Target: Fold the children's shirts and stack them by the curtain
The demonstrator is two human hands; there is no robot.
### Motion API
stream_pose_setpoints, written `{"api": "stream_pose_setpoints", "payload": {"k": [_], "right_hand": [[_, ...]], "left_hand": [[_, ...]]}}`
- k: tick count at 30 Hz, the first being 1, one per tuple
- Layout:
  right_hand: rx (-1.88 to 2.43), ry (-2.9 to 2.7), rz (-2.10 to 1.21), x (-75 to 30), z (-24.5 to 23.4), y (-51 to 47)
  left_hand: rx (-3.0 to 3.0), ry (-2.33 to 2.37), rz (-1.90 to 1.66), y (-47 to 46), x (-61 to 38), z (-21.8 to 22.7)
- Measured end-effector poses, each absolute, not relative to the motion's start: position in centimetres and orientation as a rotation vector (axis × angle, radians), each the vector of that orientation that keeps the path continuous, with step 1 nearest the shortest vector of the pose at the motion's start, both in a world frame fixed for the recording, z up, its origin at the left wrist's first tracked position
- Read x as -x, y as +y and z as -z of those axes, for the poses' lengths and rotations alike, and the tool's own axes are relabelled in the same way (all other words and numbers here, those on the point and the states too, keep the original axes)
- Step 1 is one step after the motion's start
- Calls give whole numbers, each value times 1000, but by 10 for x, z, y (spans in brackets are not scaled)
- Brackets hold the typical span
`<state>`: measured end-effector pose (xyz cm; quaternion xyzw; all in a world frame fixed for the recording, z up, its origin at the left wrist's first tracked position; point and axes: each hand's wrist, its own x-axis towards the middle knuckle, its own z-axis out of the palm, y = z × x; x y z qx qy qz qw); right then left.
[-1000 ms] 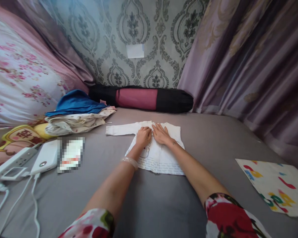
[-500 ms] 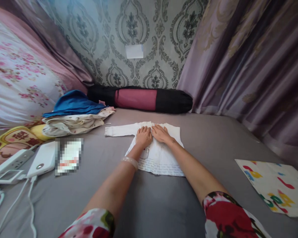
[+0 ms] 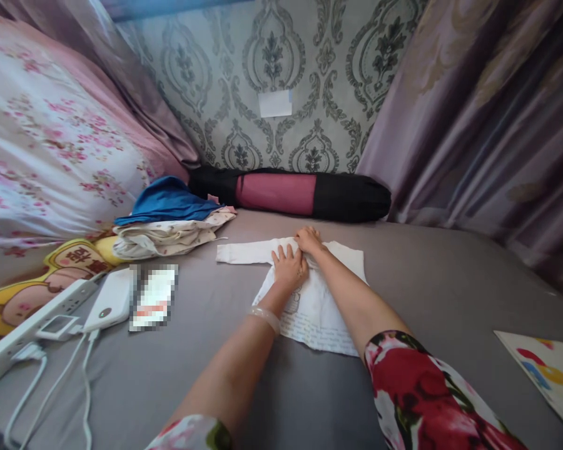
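A small white garment [image 3: 309, 306] lies spread on the grey bed sheet [image 3: 426, 294], one sleeve stretched out to the left. My left hand [image 3: 289, 267] rests flat on its chest area, fingers spread, a pale bangle on the wrist. My right hand [image 3: 308, 239] sits just beyond it at the collar, its fingers bent down onto the fabric; whether it pinches the cloth I cannot make out.
A stack of folded clothes [image 3: 169, 225] with a blue piece on top lies to the left. A black and pink roll bag [image 3: 291, 192] lies along the wall. A power bank [image 3: 107, 303] and power strip [image 3: 23, 325] with cables sit at left. A colourful printed cloth [image 3: 544, 369] lies at right.
My right hand slid farther up to the collar while my left hand stayed on the chest. The view shifted, so everything sits more to the right.
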<state>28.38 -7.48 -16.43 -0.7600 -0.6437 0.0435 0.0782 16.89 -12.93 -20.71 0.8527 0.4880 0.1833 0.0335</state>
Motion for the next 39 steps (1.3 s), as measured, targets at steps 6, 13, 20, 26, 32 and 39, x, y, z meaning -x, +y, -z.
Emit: {"api": "stream_pose_setpoints", "payload": {"k": [6, 13, 20, 26, 32, 39], "right_hand": [[2309, -1809, -103, -284, 175, -73], [2325, -1744, -187, -284, 170, -78], [2216, -1733, -106, -280, 161, -98], [2105, -1935, -176, -248, 165, -108], [2091, -1978, -253, -226, 172, -114], [2205, -1954, -338, -222, 165, -109]], "left_hand": [[-2616, 1516, -539, -129, -170, 209], [-2544, 1492, -484, -129, -170, 202], [-2304, 1404, -424, -106, -166, 181], [-2239, 1586, -625, -77, -115, 161], [-1998, 2318, -547, -66, -41, 150], [-1711, 2218, -400, -36, 4, 161]]}}
